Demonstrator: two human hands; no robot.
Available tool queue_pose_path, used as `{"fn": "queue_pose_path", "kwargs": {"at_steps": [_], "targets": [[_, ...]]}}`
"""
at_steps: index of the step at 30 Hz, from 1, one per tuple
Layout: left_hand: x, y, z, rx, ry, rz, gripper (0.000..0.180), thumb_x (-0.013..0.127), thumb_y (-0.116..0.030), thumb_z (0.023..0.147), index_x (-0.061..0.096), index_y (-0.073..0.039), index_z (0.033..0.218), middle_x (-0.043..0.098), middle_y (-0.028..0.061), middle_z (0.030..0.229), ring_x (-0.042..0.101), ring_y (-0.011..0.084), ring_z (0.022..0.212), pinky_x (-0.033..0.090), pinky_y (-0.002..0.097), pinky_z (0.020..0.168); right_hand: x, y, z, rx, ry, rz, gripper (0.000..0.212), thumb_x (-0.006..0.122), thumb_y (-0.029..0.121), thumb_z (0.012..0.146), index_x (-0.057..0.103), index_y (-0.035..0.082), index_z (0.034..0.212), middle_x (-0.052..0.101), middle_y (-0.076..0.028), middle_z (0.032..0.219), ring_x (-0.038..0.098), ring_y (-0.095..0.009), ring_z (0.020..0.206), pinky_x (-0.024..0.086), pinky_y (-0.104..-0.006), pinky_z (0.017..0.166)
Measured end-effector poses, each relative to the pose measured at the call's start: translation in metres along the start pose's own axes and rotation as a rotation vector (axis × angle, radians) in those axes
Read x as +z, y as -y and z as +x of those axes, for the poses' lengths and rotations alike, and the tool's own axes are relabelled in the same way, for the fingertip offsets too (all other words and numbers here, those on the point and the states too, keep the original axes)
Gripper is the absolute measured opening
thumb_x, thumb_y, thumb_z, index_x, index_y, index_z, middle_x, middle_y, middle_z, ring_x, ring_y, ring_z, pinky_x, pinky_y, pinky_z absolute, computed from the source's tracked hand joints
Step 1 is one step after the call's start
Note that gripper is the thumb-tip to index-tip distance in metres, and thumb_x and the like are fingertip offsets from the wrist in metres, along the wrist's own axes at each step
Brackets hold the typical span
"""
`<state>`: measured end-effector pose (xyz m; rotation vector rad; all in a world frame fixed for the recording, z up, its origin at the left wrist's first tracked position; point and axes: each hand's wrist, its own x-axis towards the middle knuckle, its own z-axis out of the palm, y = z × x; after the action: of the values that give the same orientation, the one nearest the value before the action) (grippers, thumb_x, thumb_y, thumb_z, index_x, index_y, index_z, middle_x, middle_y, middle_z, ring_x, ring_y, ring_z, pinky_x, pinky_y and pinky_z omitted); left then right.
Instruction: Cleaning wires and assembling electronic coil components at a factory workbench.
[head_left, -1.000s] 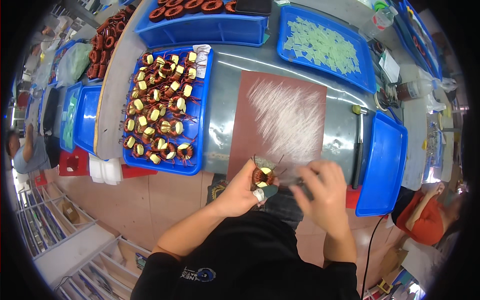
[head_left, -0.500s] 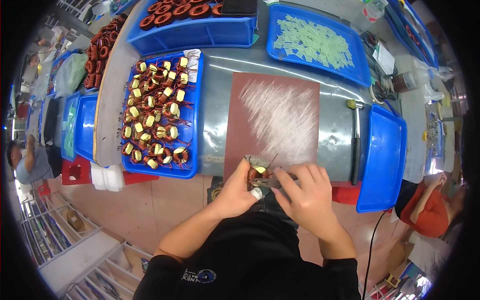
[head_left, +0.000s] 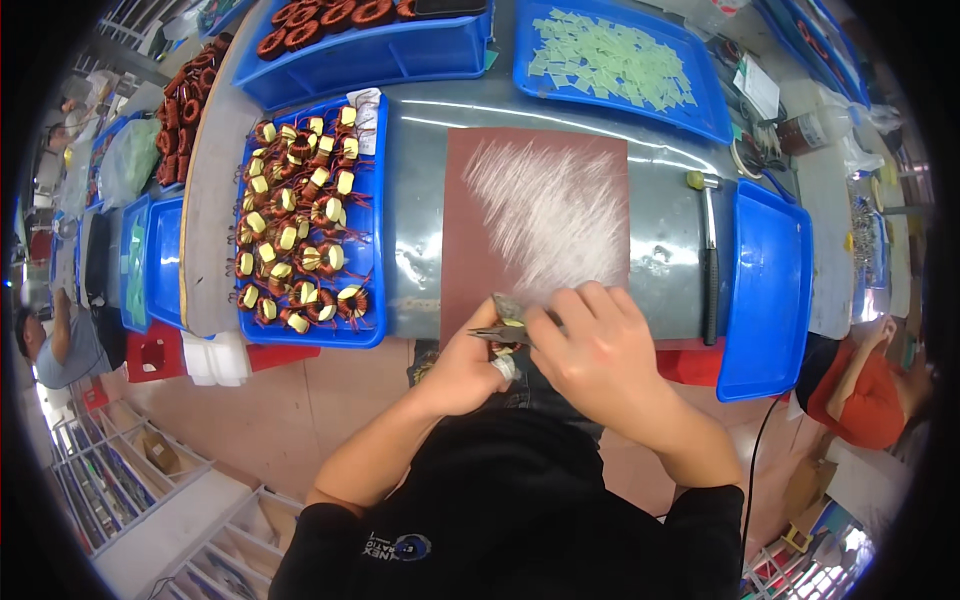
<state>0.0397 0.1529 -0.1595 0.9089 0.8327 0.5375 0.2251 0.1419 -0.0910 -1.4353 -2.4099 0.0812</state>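
Just past the bench's near edge, my left hand [head_left: 460, 372] is closed around a copper-wound toroidal coil [head_left: 505, 349] with a bit of yellow tape on it. Grey wrapping covers a fingertip and the thumb of that hand. My right hand [head_left: 598, 355] grips needle-nose pliers [head_left: 492, 333], whose jaws point left across the coil. Whether the jaws pinch a wire cannot be made out. Fingers hide most of the coil and the pliers' handles. Beyond both hands lies a reddish-brown sheet [head_left: 465, 235] with pale scratch marks.
At left, a blue tray [head_left: 362, 318] holds several yellow-taped coils. Behind it stands a blue bin [head_left: 370, 65] of copper rings. Pale green pieces fill another tray [head_left: 625, 118]. A hammer [head_left: 710, 270] lies beside a blue tray [head_left: 765, 300] at right. Other people sit at both sides.
My right hand has turned and come up and left, bringing the plier jaws across the coil. The left hand still holds the coil. The whole view has shifted slightly.
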Motion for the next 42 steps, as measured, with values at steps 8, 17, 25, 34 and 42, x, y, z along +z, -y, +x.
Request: {"fn": "queue_pose_path", "kwargs": {"at_steps": [8,17,25,34,42], "targets": [[-0.009,0.004,0.007,0.098,-0.005,-0.358,0.04,0.063,0.004,0.091,0.045,-0.008,0.125,0.06,0.0084,0.096,0.058,0.014,0.066,0.049,0.0273,0.057,-0.014,-0.03,0.006,0.215,-0.205,-0.005,0.036,0.073,0.01,0.068,0.065,0.004,0.103,0.057,-0.011,0.094,0.058,-0.03,0.091,0.046,-0.0415,0.079],[-0.014,0.002,0.013,0.194,-0.011,-0.306,0.048,0.056,0.01,0.091,0.038,-0.009,0.131,0.059,0.0121,0.109,0.063,0.019,0.078,0.054,0.0319,0.066,0.045,-0.082,-0.07,0.606,-0.203,-0.06,0.032,0.072,0.01,0.082,0.063,0.002,0.111,0.059,-0.013,0.104,0.057,-0.031,0.098,0.044,-0.0408,0.084],[-0.009,-0.009,0.013,0.088,0.064,-0.253,0.047,0.062,0.006,0.091,0.038,-0.008,0.129,0.06,0.0105,0.103,0.062,0.0168,0.07,0.052,0.0302,0.062,0.033,-0.068,-0.053,0.494,-0.214,0.291,0.026,0.073,0.008,0.079,0.067,0.001,0.104,0.06,-0.014,0.101,0.058,-0.033,0.094,0.047,-0.0403,0.082],[-0.001,-0.031,-0.005,-0.13,0.2,-0.072,0.047,0.079,-0.003,0.082,0.053,-0.003,0.121,0.063,0.0043,0.096,0.058,0.0081,0.068,0.048,0.0225,0.055,-0.001,-0.068,0.004,0.077,0.106,0.657,0.027,0.072,0.005,0.075,0.068,0.004,0.101,0.065,-0.008,0.099,0.06,-0.03,0.094,0.049,-0.0391,0.082],[0.01,-0.026,-0.003,0.058,0.278,0.097,0.047,0.076,-0.01,0.085,0.053,-0.003,0.125,0.06,-0.0008,0.094,0.058,0.0057,0.08,0.049,0.0233,0.069,0.008,-0.062,0.0,0.066,0.198,0.78,0.025,0.072,0.001,0.068,0.069,0.003,0.093,0.066,-0.009,0.086,0.064,-0.028,0.082,0.052,-0.0366,0.072]]}}
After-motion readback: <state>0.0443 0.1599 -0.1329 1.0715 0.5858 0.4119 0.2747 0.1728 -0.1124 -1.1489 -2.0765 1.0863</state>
